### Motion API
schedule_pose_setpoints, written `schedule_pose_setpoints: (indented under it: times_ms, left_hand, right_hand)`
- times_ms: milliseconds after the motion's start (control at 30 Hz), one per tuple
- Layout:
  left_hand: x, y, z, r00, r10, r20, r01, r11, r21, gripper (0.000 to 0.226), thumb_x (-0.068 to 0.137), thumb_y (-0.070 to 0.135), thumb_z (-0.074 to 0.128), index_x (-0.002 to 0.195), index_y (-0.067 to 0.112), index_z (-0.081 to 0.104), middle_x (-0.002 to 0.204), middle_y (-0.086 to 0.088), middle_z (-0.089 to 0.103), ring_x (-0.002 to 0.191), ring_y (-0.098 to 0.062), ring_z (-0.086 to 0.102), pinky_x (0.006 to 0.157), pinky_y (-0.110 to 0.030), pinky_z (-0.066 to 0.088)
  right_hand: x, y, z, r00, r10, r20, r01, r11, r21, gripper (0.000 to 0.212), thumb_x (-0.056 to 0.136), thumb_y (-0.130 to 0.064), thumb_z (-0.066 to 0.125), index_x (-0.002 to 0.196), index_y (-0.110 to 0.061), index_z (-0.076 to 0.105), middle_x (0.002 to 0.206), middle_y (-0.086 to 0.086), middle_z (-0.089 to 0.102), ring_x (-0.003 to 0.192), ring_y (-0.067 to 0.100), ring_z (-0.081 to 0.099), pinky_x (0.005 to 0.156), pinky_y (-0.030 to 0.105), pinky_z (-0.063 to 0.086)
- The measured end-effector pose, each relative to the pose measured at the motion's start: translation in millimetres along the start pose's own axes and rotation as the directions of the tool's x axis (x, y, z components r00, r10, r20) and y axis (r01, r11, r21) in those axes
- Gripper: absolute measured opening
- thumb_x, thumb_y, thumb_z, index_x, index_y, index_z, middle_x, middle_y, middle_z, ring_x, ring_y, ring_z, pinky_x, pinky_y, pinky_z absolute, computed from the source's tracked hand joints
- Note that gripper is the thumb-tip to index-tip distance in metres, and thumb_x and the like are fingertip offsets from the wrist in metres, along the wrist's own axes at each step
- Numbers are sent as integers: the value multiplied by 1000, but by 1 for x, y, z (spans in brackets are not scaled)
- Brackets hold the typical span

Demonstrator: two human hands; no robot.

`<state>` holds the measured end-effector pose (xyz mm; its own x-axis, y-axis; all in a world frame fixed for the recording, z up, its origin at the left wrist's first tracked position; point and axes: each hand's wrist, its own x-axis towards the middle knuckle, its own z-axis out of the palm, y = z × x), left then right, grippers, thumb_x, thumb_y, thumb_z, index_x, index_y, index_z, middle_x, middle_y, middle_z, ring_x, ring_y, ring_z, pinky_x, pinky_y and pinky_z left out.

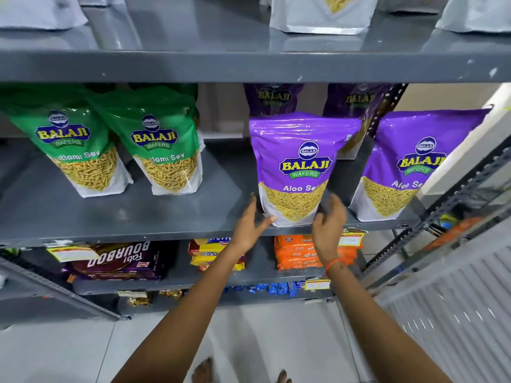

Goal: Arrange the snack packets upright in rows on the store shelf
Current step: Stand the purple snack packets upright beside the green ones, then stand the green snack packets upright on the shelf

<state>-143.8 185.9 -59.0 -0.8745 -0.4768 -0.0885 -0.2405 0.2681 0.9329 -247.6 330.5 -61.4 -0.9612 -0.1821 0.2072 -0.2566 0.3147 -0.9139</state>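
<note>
A purple Aloo Sev packet [298,167] stands upright near the front edge of the middle shelf [166,217]. My left hand [249,225] holds its lower left corner, thumb on the front and fingers behind. My right hand [329,225] cups its lower right corner. A second purple packet [406,167] stands upright to the right, leaning slightly. Two more purple packets [273,99] stand behind, partly hidden. Two green Ratlami Sev packets [69,145] [166,150] stand side by side on the left.
A bare stretch of shelf lies between the green and purple packets. The upper shelf [249,64] carries white pouches [320,15]. Biscuit packs [119,261] fill the lower shelf. A slotted upright post [387,111] stands at the right, with a shutter [456,313] beyond it.
</note>
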Motion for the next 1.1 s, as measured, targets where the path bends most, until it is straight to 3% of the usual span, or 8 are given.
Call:
schedule_pose_setpoints:
  times_ms: [67,233,433,567,667,733,900,1100]
  left_hand:
    - [-6,-7,-13,989,81,-127,-74,995,61,82,86,36,59,148,19,7,159,-5,15,144,-21,22,116,-42,27]
    - [-13,-26,-80,881,330,-339,-236,927,291,85,85,47,51,146,21,-2,157,2,5,145,-21,17,114,-28,16]
    - [4,-76,-178,741,124,-660,-24,987,159,75,91,29,54,146,6,9,157,-15,14,144,-28,18,115,-26,12]
    - [22,-100,-219,853,-8,-522,30,999,34,70,88,23,60,144,5,22,149,-17,36,133,-27,39,103,-26,31]
    - [34,-105,-243,929,-37,-368,30,999,-24,39,85,21,64,120,13,50,102,-16,64,87,-15,57,82,-38,46]
    - [31,-107,-251,941,-57,-333,37,997,-64,20,83,19,67,100,18,55,82,-5,56,75,-10,51,78,-37,41]
    - [-5,-113,-239,956,-26,-294,2,997,-81,46,84,23,65,122,2,51,125,-15,62,116,-26,57,97,-42,48]
    - [-50,-120,-217,955,34,-296,-52,997,-54,42,85,25,64,122,11,53,123,-4,64,111,-15,59,88,-20,47]
  right_hand:
    - [-26,-22,12,961,-185,-207,169,981,-91,47,77,-2,41,125,-1,45,122,23,50,117,31,42,104,33,30]
    - [-72,-87,87,879,-463,-116,457,886,-75,43,80,-3,41,122,-11,47,117,15,49,114,22,40,107,14,23]
    - [-58,-128,208,951,-229,208,235,972,-3,54,75,10,47,128,2,42,129,23,48,123,34,43,108,41,34]
    - [-29,-129,257,872,94,481,-93,995,-26,69,83,8,53,142,4,17,151,22,28,139,33,31,115,41,28]
    - [-18,-121,270,848,129,513,-117,992,-56,55,81,6,58,131,0,36,137,21,48,126,33,47,99,34,40]
    - [-19,-115,271,855,134,501,-127,991,-48,47,80,4,62,123,1,41,130,22,54,120,34,52,94,36,42]
    - [-48,-93,247,835,103,540,-112,994,-16,46,82,2,58,123,-6,38,130,19,54,121,33,52,103,57,43]
    - [-87,-83,210,837,72,542,-104,994,29,43,83,2,58,121,-7,40,127,19,58,117,32,55,102,56,45]
